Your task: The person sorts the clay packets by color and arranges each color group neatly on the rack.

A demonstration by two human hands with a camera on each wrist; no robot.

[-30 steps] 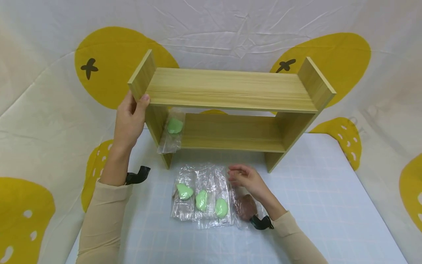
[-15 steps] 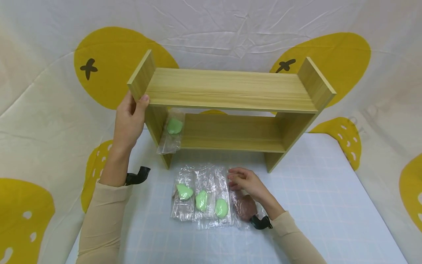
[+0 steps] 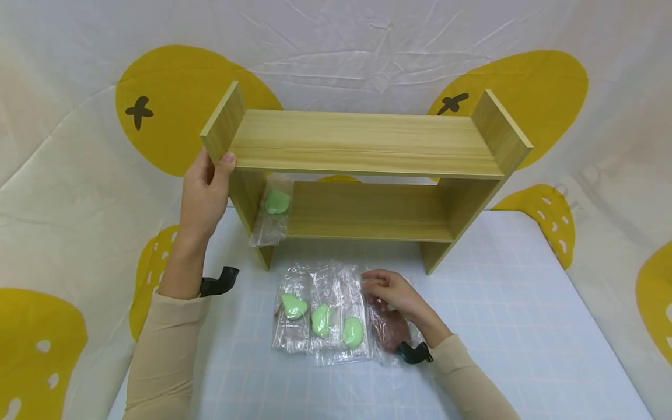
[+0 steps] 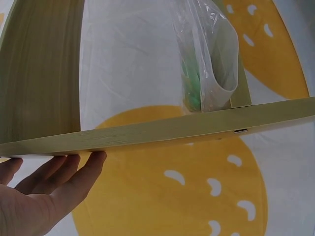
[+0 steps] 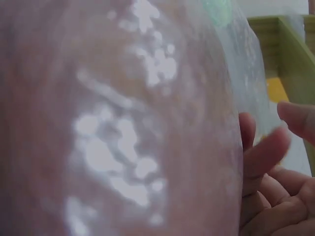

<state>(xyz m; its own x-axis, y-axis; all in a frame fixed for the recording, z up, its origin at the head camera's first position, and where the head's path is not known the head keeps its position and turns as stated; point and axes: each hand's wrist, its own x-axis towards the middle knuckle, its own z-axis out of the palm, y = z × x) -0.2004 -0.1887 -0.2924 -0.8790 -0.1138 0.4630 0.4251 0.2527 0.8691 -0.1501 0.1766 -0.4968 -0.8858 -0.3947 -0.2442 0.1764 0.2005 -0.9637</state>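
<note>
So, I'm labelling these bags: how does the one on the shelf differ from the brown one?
The shelf bag holds a pale green lump; the brown bag, a reddish-brown one.
The shelf bag's lump looks smaller than the brown bag's.
The shelf bag is at the left end of the lower shelf; the brown bag lies on the blue cloth.
Both are clear plastic.

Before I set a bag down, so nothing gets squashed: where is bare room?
Bare: the upper shelf between its end boards, the lower shelf right of its bagged green lump, and the table right of the right sleeve. Crowded: mid-table, three bagged green lumps, a brown lump and the right hand.
</note>
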